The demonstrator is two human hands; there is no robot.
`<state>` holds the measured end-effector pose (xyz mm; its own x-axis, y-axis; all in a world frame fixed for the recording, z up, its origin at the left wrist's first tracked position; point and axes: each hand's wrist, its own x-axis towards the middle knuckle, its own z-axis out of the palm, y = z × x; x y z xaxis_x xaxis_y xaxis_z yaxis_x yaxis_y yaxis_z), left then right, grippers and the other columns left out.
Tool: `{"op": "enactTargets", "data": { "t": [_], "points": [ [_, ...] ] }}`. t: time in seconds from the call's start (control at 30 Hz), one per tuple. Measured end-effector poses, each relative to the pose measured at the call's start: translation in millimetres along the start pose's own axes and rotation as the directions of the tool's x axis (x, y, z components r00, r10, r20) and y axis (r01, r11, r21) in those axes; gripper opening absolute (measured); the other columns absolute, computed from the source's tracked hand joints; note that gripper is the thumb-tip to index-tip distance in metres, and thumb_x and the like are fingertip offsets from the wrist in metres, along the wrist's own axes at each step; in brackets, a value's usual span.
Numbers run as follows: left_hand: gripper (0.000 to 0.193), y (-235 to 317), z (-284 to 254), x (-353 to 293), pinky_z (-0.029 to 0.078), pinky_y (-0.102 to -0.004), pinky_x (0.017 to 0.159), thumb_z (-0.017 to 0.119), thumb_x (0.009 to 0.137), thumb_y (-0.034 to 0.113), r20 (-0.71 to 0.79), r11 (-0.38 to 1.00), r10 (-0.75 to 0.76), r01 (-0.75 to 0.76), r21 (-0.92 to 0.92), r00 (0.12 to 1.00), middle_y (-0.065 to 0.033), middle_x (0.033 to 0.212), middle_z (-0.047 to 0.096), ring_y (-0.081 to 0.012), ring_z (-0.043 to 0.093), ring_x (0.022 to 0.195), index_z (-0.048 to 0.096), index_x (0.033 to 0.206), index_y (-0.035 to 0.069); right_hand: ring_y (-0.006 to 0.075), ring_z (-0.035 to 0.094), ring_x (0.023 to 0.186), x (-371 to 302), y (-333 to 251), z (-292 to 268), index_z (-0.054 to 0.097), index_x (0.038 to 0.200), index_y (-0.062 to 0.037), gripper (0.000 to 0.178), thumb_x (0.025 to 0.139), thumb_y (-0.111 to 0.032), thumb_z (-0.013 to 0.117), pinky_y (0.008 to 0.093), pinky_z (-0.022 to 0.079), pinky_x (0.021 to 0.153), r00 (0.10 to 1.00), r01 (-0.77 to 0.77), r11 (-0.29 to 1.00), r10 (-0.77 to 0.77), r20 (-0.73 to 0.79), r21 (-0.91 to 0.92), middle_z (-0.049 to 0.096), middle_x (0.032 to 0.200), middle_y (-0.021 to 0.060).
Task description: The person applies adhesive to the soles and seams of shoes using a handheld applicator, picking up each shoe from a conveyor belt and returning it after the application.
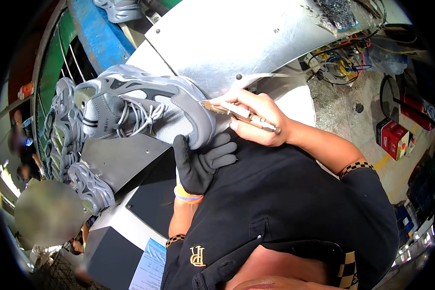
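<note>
A grey lace-up sneaker (164, 113) lies on its side ahead of me, its toe pointing right toward my body. My right hand (263, 118), bare, pinches a slim metal tool (249, 116) like a thick pen. Its brownish tip meets the edge of the toe, where upper and sole join. Beside the near side of the toe is my left hand (200, 162) in a black glove. The thumb points up against the shoe and the fingers are stretched out, apart from the thumb. Whether the palm bears on the sole cannot be seen.
A pale metal worktop (217, 43) spreads beyond the shoe. More grey sneakers (63, 125) stand in a row at the left, next to a green-framed rack. Tangled wires (348, 63) and a red box (394, 137) lie at the right. A printed sheet (147, 268) sits lower left.
</note>
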<state>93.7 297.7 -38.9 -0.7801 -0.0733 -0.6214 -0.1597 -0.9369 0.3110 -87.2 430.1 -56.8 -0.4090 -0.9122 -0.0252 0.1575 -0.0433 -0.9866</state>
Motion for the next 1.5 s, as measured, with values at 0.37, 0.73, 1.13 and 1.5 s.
{"op": "enactTargets", "data": {
  "t": [0.37, 0.73, 1.13, 1.5],
  "points": [
    [0.086, 2.0, 30.2, 46.9, 0.051, -0.0432, 0.092, 0.024, 0.091, 0.069, 0.274, 0.997, -0.07, 0.079, -0.022, 0.959, -0.0275, 0.127, 0.052, -0.0341, 0.057, 0.113, 0.033, 0.14, -0.001, 0.005, 0.049, 0.048, 18.8, -68.7, -37.9, 0.055, 0.117, -0.0014, 0.035, 0.084, -0.012, 0.056, 0.0207, 0.04, 0.047, 0.965, -0.247, 0.96, 0.257, 0.062, -0.134, 0.054, 0.067, 0.0003],
    [0.07, 13.9, 37.1, 96.8, 0.052, -0.0404, 0.088, 0.032, 0.093, 0.063, 0.343, 0.98, 0.054, 0.015, -0.196, 0.938, -0.0144, 0.112, 0.062, -0.0265, 0.063, 0.1, 0.05, 0.124, 0.003, 0.0071, 0.05, 0.058, 2.8, -32.6, -20.6, 0.052, 0.125, -0.0022, 0.043, 0.084, -0.013, 0.058, 0.0232, 0.041, 0.056, 0.981, -0.028, 0.947, -0.036, -0.192, -0.319, 0.054, 0.066, 0.0009],
    [0.067, 50.8, 54.3, 113.9, 0.042, -0.0348, 0.097, 0.054, 0.089, 0.052, 0.252, 0.98, 0.052, -0.097, 0.171, 0.966, -0.0167, 0.12, 0.056, -0.029, 0.057, 0.108, 0.044, 0.128, -0.001, 0.0112, 0.061, 0.062, 52.2, -12.8, -65.3, 0.054, 0.121, 0.0018, 0.04, 0.083, -0.008, 0.062, 0.025, 0.051, 0.058, 0.995, -0.103, 0.993, 0.103, 0.003, 0.05, 0.062, 0.075, 0.0062],
    [0.09, 157.1, 9.3, -81.1, 0.039, -0.0364, 0.101, 0.084, 0.056, 0.018, 0.194, -0.441, 0.513, 0.063, 0.896, 0.837, -0.0207, 0.127, 0.052, -0.0327, 0.052, 0.117, 0.042, 0.133, -0.004, 0.0155, 0.058, 0.063, 41.8, -19.8, -160.2, 0.047, 0.123, 0.0089, 0.047, 0.083, -0.015, 0.055, 0.0287, 0.049, 0.059, 0.835, 0.277, 0.95, -0.165, -0.526, 0.142, 0.06, 0.076, 0.0105]
  ]
}}
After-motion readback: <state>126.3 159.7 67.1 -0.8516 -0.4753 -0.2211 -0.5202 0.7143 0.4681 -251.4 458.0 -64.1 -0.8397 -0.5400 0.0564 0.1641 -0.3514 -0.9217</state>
